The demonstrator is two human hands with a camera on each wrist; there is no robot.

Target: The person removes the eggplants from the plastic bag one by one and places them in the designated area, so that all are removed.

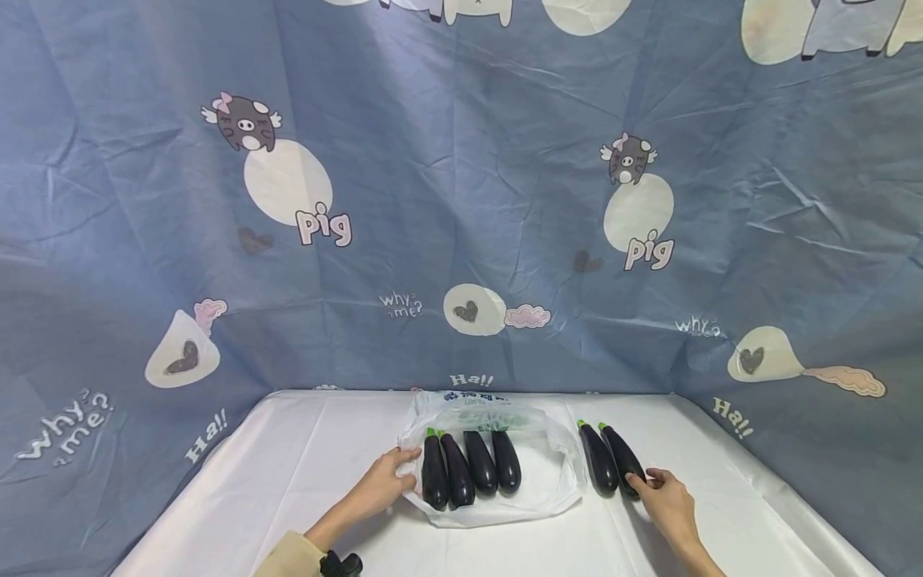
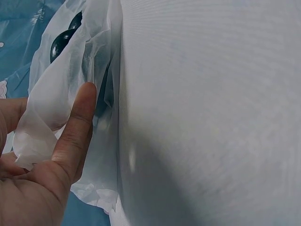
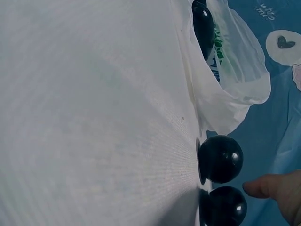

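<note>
Dark purple eggplants (image 1: 479,463) with green stem ends lie side by side on a white translucent plastic bag (image 1: 534,505) with its mouth spread toward me. My left hand (image 1: 384,481) pinches the bag's left edge; in the left wrist view, the bag's plastic (image 2: 42,117) passes between the thumb and fingers (image 2: 77,122). Two more eggplants (image 1: 597,461) lie right of the bag. My right hand (image 1: 667,501) is at the rounded lower end of the rightmost eggplant (image 1: 622,457), thumb over it and fingers along its right side. The right wrist view shows the thumb (image 3: 268,186) extended close by that eggplant (image 3: 228,207).
A white cloth covers the table (image 1: 310,449). Behind it hangs a blue curtain (image 1: 404,200) printed with cartoon pigs and words, which also closes off both sides. A black strap (image 1: 340,564) is on my left wrist below a beige sleeve (image 1: 292,557).
</note>
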